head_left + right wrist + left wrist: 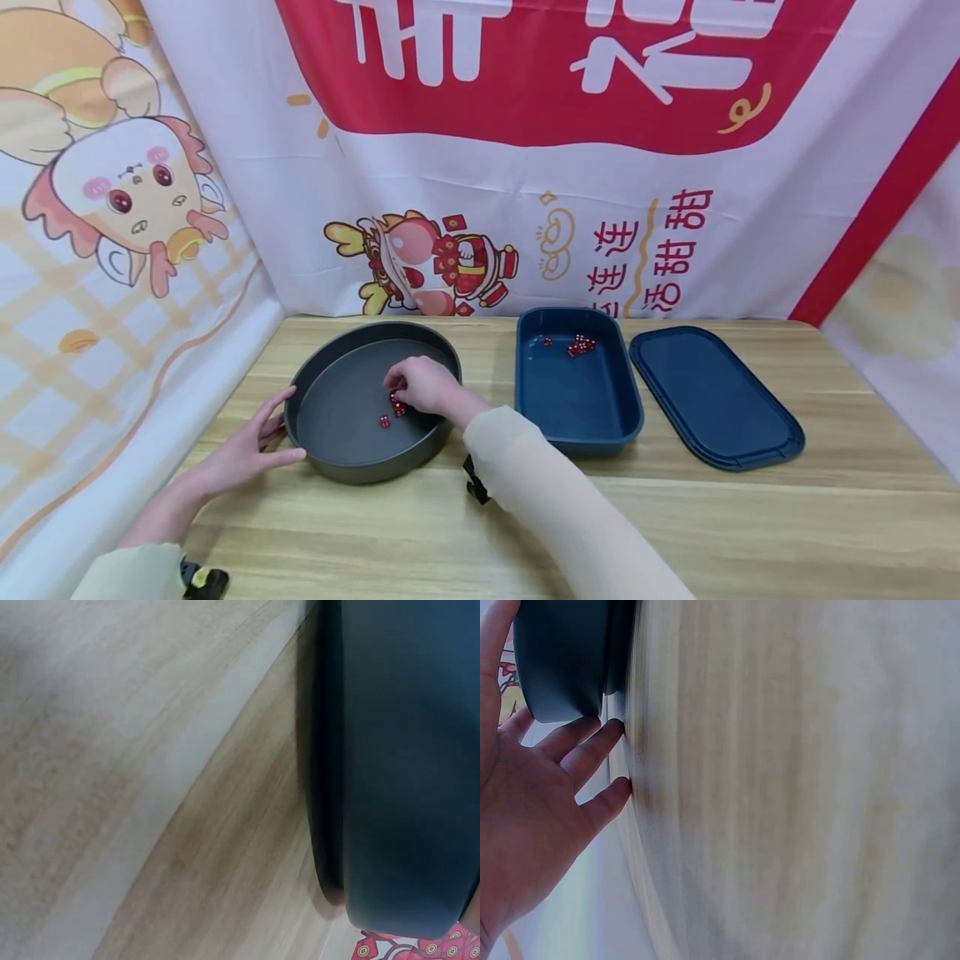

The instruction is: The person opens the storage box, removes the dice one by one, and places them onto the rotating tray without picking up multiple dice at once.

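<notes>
A round dark grey pan (352,454) sits on the wooden table. My right hand (422,385) reaches into it, fingers curled down and pinching red dice (398,407) on the pan floor. One more red die (384,422) lies loose just beside them. My left hand (251,446) lies on the table with straight fingers against the pan's left outer wall. The left wrist view shows that hand (532,802) with spread fingers touching the pan (562,660). The right wrist view shows only the pan's outer wall (405,765) and the table, not the hand.
A blue rectangular box (577,417) stands right of the pan with several red dice (580,343) at its far end. Its blue lid (712,400) lies flat further right. Printed cloth walls close off the back and left sides. Bare wooden table (750,533) stretches in front.
</notes>
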A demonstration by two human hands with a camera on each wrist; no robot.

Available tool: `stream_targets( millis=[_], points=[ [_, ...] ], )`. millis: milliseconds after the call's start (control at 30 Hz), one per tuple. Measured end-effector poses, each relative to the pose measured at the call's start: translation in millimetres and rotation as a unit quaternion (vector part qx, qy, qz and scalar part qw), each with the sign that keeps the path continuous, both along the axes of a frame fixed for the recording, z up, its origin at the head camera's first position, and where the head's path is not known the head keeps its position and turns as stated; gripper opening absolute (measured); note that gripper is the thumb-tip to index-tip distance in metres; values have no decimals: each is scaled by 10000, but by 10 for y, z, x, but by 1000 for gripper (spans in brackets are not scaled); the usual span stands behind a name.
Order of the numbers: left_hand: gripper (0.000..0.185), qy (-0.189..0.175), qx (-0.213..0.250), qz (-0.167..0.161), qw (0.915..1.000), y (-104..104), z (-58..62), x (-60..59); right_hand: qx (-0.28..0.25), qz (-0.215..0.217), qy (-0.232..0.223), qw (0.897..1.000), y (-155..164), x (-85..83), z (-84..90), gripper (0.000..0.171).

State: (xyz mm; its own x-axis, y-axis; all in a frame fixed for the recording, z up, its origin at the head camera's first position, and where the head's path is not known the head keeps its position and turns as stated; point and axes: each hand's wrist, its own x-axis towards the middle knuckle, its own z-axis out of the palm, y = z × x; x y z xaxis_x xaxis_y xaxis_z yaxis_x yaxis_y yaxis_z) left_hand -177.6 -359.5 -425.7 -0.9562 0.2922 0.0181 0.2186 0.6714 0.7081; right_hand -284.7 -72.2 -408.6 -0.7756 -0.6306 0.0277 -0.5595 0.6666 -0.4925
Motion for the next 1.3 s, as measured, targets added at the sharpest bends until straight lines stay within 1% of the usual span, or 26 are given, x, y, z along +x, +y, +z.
stream_targets(
  millis=[133,233,333,533,633,800,933,1033,1133,1233,1300],
  points=[
    [96,-25,25,-18,10000,11,2,-6,-19,7,-45,10000,33,-3,21,19],
    [96,-101,46,-12,9999,15,5,-4,-95,-8,-125,9999,81,10,89,19],
    [97,-195,48,26,9998,9,11,0,-207,32,-197,9996,163,26,217,20],
    [97,-217,97,35,9997,-12,27,-2,-408,416,-250,9980,416,15,521,21],
    [98,-203,153,4,9997,-17,27,-1,-374,568,-340,9971,590,10,667,20],
    [98,-180,151,-30,9997,-20,19,0,-368,641,-388,9965,924,-5,817,20],
    [98,-115,38,-30,9999,-24,7,-6,-396,608,-319,9969,1231,-41,867,20],
    [98,-58,-42,-26,10000,-19,0,-9,-341,483,-223,9980,1475,-81,877,20],
    [98,-37,-61,-36,10000,-9,-3,-7,-261,255,-132,9992,1710,-121,854,20],
    [98,-29,-51,-30,10000,-2,-8,-3,-153,-47,-26,9999,1917,-170,789,20],
    [98,-29,-32,-29,10000,0,-16,-2,-89,-284,-70,9995,2026,-201,735,22]
  ],
)
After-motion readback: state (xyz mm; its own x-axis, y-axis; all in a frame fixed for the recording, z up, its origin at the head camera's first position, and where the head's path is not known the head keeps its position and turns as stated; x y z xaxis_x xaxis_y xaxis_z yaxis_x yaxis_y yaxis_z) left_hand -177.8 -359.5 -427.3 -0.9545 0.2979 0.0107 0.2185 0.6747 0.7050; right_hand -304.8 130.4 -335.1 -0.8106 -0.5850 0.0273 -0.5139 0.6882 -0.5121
